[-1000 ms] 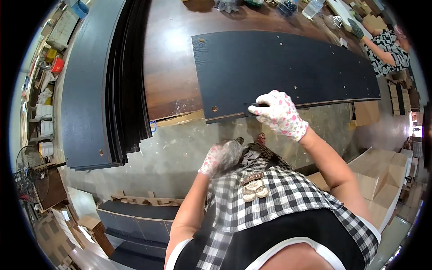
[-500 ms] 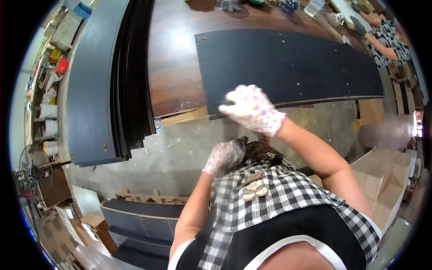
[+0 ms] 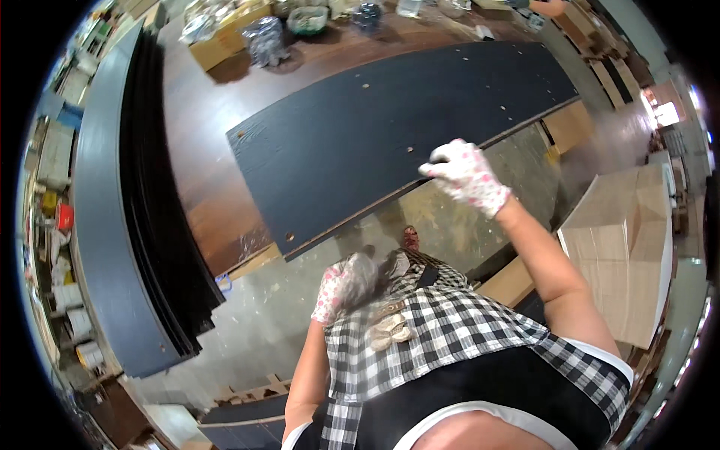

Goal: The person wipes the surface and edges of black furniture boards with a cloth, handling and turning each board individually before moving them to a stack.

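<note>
A long black board [image 3: 337, 142] lies on the brown tabletop, dotted with small holes or fittings. Over its near edge, right of the middle, is my right hand [image 3: 469, 178] in a white glove with pink dots. Thumb and fingers are curled together; whatever lies between them is too small to make out. Close to my checkered apron [image 3: 442, 319], my left hand [image 3: 330, 291], in a matching glove, grips a crumpled, see-through plastic bag [image 3: 358, 279]. The bag is blurred, and its contents cannot be told.
Dark boards [image 3: 105, 202] stand stacked to the left. At the table's far side are a cardboard box [image 3: 229, 37], a grey plastic bag [image 3: 265, 41] and a green tub [image 3: 307, 21]. A large carton [image 3: 615, 247] stands right. Another person's arm [image 3: 547, 7] shows at the top right.
My right hand has moved right along the board's near edge, away from its left end. The left hand stays near my apron with the bag. The whole view has turned.
</note>
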The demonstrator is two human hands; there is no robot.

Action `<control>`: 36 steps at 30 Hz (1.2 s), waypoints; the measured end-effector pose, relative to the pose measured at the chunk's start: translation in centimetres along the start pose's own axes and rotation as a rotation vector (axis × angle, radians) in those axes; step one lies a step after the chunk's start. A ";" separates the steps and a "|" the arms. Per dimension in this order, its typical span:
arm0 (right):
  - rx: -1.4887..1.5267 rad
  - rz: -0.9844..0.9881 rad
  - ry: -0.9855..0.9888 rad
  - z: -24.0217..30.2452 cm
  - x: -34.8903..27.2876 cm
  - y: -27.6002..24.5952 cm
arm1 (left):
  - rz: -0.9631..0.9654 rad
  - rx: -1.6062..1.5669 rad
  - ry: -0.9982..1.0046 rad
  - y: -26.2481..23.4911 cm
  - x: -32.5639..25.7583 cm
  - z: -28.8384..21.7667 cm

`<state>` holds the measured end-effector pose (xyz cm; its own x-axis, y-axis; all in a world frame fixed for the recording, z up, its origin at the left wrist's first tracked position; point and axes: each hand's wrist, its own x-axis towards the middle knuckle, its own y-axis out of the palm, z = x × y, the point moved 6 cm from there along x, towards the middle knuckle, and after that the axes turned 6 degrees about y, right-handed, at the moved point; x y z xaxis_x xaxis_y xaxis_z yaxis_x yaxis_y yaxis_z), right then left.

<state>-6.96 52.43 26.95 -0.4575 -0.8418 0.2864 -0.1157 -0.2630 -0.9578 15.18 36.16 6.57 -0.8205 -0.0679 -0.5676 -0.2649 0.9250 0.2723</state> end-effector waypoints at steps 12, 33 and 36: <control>-0.172 0.081 0.403 -10.0 -6.7 -2.9 | 0.157 0.148 0.352 6.3 -1.5 -13.3; -0.065 0.261 0.720 -46.4 -17.6 -8.4 | -0.106 1.562 0.766 33.3 12.5 -28.5; -0.119 0.200 0.715 -52.9 -19.9 -9.8 | -0.134 1.679 0.648 35.9 13.6 -28.5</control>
<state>-43.40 96.69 29.41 -0.9363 -0.3458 0.0609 -0.0463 -0.0502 -0.9977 -19.88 57.76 30.78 -0.9945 0.0950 -0.0439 0.0645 0.2255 -0.9721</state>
